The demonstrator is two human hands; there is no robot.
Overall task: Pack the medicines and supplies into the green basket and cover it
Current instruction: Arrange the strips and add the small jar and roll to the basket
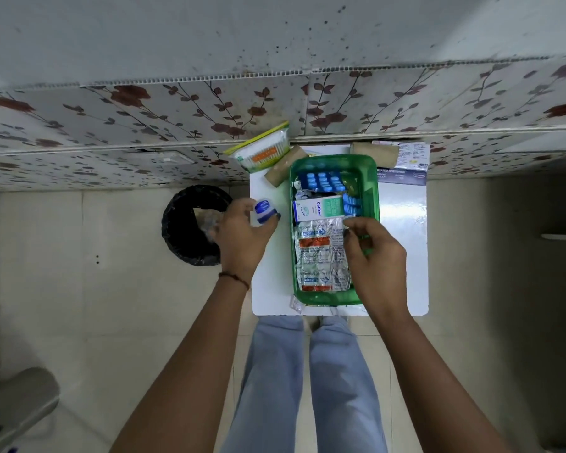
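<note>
The green basket [371, 191] stands on a small white table [402, 243]. Inside lie blue pill strips [322, 180], a white and teal box [317, 209] and silver foil strips [314, 256]. My left hand [245, 233] hovers left of the basket, shut on a small white jar with a blue cap [263, 210]. My right hand [374, 256] reaches into the basket's right side, its fingertips pinching the edge of a foil strip. A pack of cotton buds [262, 150], two brown bandage rolls [283, 170] [374, 153] and a dressings box [402, 176] lie behind the basket.
A black-lined bin [190, 223] stands on the floor left of the table. The flowered wall [144, 125] rises right behind the table. My legs [307, 380] are at the table's near edge. A small sachet [296, 304] lies at the front edge.
</note>
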